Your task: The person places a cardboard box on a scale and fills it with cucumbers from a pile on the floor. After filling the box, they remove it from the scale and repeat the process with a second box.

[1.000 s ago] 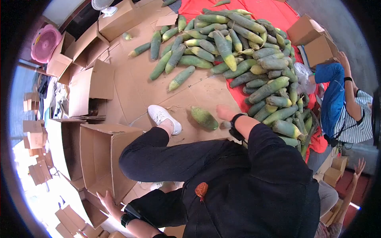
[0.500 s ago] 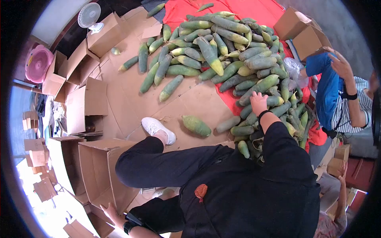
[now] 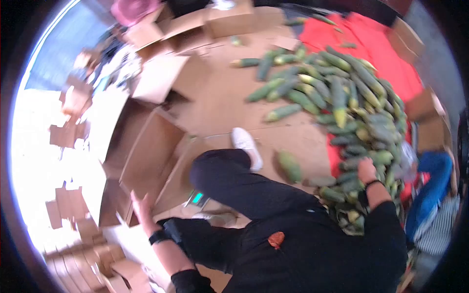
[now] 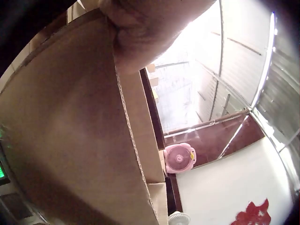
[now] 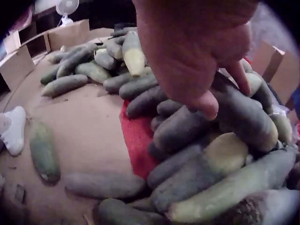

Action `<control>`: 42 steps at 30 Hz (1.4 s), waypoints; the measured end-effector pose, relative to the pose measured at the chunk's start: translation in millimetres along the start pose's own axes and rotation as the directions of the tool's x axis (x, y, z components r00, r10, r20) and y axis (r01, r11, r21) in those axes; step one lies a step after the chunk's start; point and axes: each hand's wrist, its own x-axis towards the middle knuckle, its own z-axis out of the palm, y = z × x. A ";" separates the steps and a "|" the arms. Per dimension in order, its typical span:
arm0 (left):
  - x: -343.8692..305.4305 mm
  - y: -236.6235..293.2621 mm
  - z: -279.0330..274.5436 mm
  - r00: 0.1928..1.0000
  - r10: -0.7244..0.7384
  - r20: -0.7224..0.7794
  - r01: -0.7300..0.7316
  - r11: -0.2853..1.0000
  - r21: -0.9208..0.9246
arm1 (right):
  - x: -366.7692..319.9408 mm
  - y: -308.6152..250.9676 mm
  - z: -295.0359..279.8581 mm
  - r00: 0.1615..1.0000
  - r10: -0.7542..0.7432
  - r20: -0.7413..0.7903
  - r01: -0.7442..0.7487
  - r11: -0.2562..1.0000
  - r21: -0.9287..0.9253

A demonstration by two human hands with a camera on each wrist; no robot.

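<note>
Long green radishes lie heaped on a red cloth and cardboard floor, their ends paler yellow-green. My right hand is on the near side of this heap. In the right wrist view, the thumb and a finger of the right hand grip a dark green radish from above. At the left, my left hand holds the edge of a cardboard box. The left wrist view has the left hand at the top of the cardboard wall; most of its fingers are hidden.
One thick radish lies apart near my white shoe. A scale with a lit green display sits beside my leg. More open boxes line the left and back. Another person's blue-trousered leg is at the right.
My right hand went from the floor beside the lone radish onto the heap. The head view has swung, shifting the scene rightward. My left hand stays at the box.
</note>
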 end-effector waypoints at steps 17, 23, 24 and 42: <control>-16.6 31.3 -21.7 0.959 -0.279 0.053 0.277 0.960 0.043 | -44.3 -262.3 -354.0 0.409 -0.281 -0.868 0.896 -0.056 0.440; -17.8 36.0 -24.4 0.950 -0.306 0.064 0.304 0.952 0.045 | -82.0 -407.7 -380.1 0.262 -0.438 -0.860 0.797 -0.404 0.449; -16.4 34.4 -23.0 0.944 -0.322 0.067 0.322 0.947 0.017 | -83.3 -431.4 -374.1 0.216 -0.458 -0.862 0.795 -0.430 0.428; -17.2 32.9 -18.9 0.952 -0.304 0.020 0.304 0.953 0.010 | 128.9 -335.3 -104.6 0.717 -0.343 -0.607 0.697 0.330 0.637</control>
